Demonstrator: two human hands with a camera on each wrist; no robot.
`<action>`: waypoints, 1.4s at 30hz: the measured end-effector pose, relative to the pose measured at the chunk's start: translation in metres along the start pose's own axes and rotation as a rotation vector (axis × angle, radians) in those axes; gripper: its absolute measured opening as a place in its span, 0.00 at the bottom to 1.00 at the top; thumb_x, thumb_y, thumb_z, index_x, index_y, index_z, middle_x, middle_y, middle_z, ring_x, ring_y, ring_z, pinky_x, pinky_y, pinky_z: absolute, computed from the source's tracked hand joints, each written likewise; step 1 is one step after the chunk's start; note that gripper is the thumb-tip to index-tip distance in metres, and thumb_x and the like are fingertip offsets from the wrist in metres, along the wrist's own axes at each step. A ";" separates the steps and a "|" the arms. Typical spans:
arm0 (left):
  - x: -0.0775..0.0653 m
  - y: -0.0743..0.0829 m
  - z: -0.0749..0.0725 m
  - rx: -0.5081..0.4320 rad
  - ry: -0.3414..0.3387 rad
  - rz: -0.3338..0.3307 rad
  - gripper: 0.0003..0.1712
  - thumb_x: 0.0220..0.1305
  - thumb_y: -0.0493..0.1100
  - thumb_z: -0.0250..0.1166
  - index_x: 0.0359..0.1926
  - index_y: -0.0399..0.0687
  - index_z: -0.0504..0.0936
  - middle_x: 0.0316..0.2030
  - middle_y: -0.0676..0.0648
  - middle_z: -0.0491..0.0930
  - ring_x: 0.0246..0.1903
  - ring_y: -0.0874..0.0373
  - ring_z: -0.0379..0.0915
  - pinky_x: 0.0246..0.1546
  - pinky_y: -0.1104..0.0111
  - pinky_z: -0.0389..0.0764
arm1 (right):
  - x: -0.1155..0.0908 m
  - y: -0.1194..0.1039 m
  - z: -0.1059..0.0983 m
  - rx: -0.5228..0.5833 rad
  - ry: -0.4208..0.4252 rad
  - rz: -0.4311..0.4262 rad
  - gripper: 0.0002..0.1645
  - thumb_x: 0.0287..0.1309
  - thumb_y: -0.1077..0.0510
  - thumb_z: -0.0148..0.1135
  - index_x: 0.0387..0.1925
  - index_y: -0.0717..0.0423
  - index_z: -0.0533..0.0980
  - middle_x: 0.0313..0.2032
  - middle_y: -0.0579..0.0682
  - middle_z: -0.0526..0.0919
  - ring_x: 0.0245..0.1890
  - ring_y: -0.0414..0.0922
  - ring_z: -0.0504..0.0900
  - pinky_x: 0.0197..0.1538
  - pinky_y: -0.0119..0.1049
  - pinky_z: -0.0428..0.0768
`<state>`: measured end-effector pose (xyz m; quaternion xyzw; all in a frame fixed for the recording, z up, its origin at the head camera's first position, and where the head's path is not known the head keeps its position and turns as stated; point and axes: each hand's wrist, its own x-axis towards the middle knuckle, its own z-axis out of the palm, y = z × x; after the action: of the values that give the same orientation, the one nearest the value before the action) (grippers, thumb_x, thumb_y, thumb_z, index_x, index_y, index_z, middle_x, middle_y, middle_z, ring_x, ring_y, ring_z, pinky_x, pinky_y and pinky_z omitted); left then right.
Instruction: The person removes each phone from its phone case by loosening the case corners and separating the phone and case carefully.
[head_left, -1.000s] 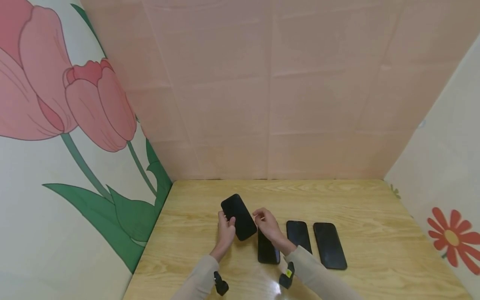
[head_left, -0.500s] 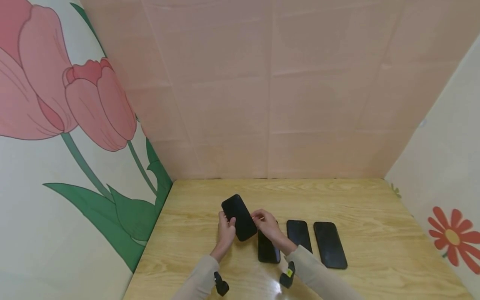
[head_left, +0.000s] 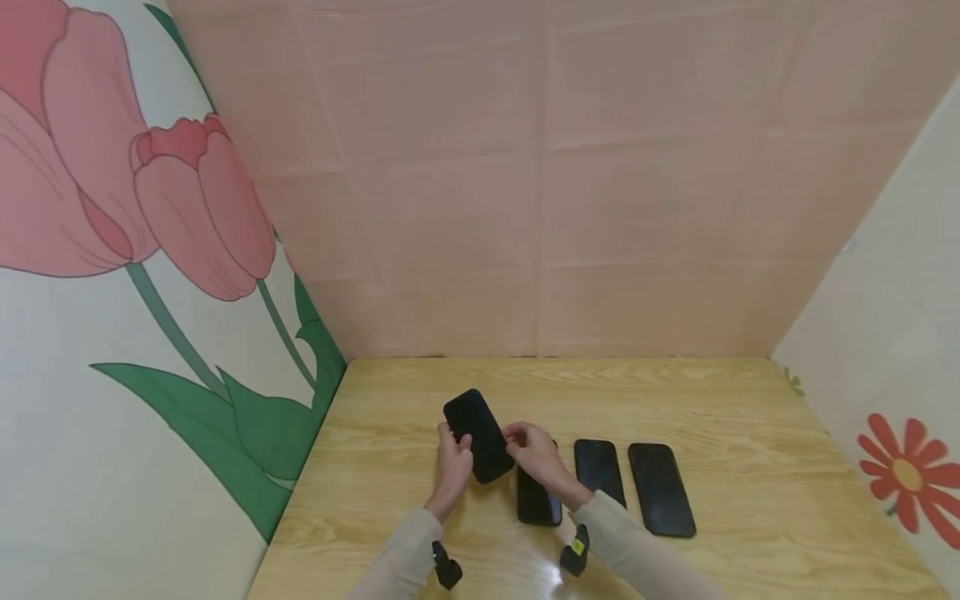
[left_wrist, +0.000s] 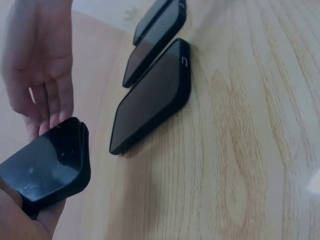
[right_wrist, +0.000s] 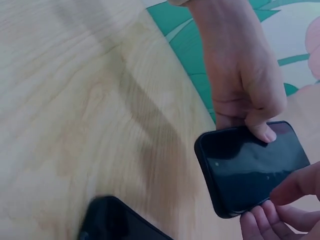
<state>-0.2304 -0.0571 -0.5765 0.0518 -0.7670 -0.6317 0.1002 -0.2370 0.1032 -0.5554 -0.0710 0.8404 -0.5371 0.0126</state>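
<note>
A black smartphone (head_left: 477,429) is held up off the table, tilted, by my left hand (head_left: 452,468). That hand's thumb presses on the screen side (right_wrist: 240,170) near one long edge, with the fingers behind. My right hand (head_left: 538,454) is at the opposite long edge; in the right wrist view its thumb and fingers (right_wrist: 292,200) pinch that edge. Small pale specks show on the dark screen. Under the right wrist lies a second black smartphone (head_left: 536,502), partly hidden by the hand.
To the right, a third smartphone (head_left: 599,472) and another smartphone (head_left: 662,490) lie in a row on the wooden table (head_left: 750,433). A pink wall covering (head_left: 450,208) closes off the back; flower-printed panels stand at both sides.
My right hand has moved slightly left, and its fingers have come from apart from the held smartphone to its right edge. The left hand and the smartphones stay nearly still.
</note>
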 end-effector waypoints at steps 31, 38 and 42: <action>0.000 -0.001 0.004 0.053 -0.047 -0.018 0.13 0.69 0.28 0.53 0.53 0.32 0.66 0.47 0.31 0.78 0.49 0.43 0.75 0.53 0.48 0.73 | 0.005 0.003 -0.008 0.101 -0.059 0.163 0.12 0.53 0.70 0.70 0.39 0.66 0.78 0.33 0.53 0.80 0.34 0.46 0.77 0.37 0.37 0.79; -0.003 -0.001 0.005 0.034 -0.024 0.049 0.12 0.67 0.27 0.53 0.50 0.32 0.67 0.45 0.30 0.79 0.47 0.43 0.76 0.51 0.50 0.76 | 0.005 0.000 -0.007 0.042 -0.030 0.147 0.09 0.53 0.71 0.67 0.38 0.66 0.79 0.31 0.52 0.81 0.32 0.45 0.77 0.36 0.37 0.78; -0.005 -0.001 0.005 0.023 -0.027 0.072 0.11 0.67 0.28 0.53 0.50 0.32 0.67 0.44 0.31 0.79 0.46 0.44 0.76 0.50 0.51 0.76 | 0.004 0.002 -0.008 0.022 -0.032 0.135 0.09 0.54 0.71 0.67 0.39 0.67 0.79 0.31 0.51 0.81 0.32 0.44 0.77 0.35 0.36 0.78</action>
<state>-0.2267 -0.0514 -0.5787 0.0169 -0.7768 -0.6195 0.1119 -0.2417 0.1103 -0.5538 -0.0225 0.8371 -0.5429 0.0632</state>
